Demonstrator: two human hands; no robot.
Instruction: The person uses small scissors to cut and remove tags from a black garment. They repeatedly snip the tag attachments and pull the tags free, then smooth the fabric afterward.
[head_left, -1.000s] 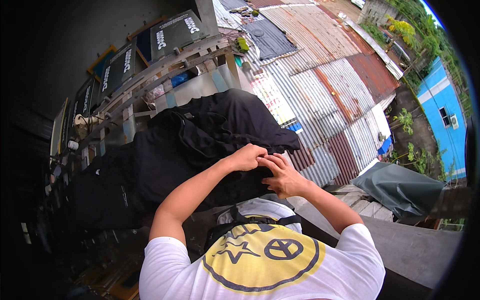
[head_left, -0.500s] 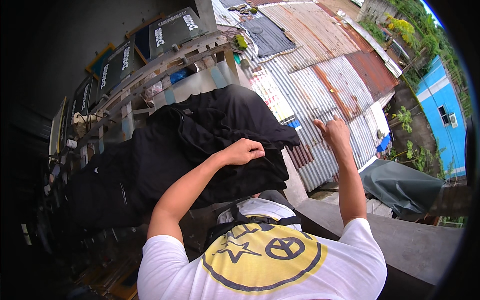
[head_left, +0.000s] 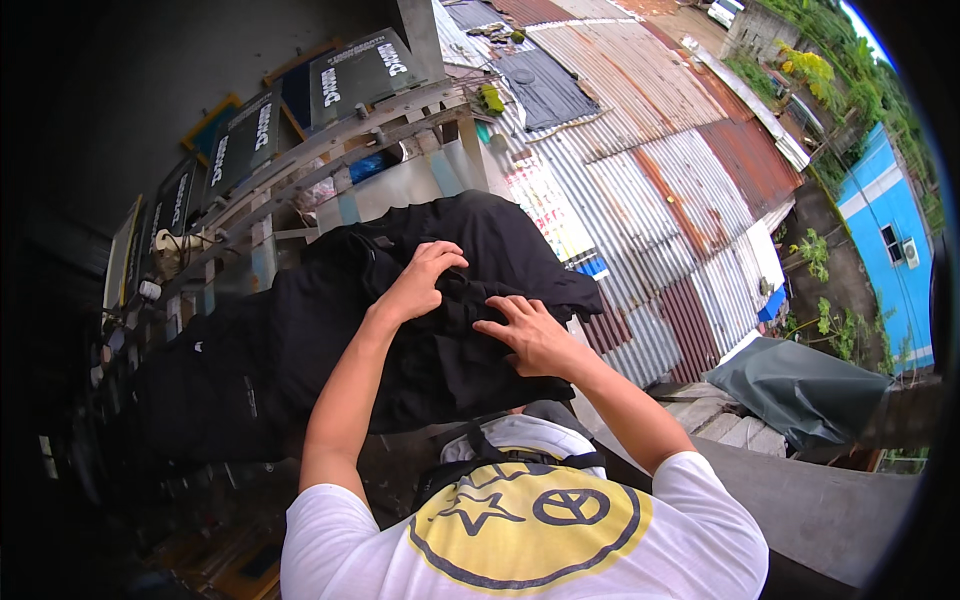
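A pile of black T-shirts (head_left: 330,330) lies in front of me, its cloth rumpled near the middle. My left hand (head_left: 415,285) rests over the creased part, thumb apart from the bent fingers. Just right of it and nearer to me, my right hand (head_left: 530,335) lies on the same shirts with its fingers spread. Both hands look open, with no cloth plainly pinched, though the fingertips partly blend into the dark folds.
Behind the pile runs a metal frame (head_left: 400,105) with dark printing screens (head_left: 365,70) leaning along it. A concrete ledge (head_left: 800,510) borders the right side. Beyond and below it are rusty corrugated roofs (head_left: 640,190) and a dark tarp (head_left: 800,385).
My right hand has come down from the air at the right onto the shirts. My left hand has shifted left and farther away, its fingers now more extended.
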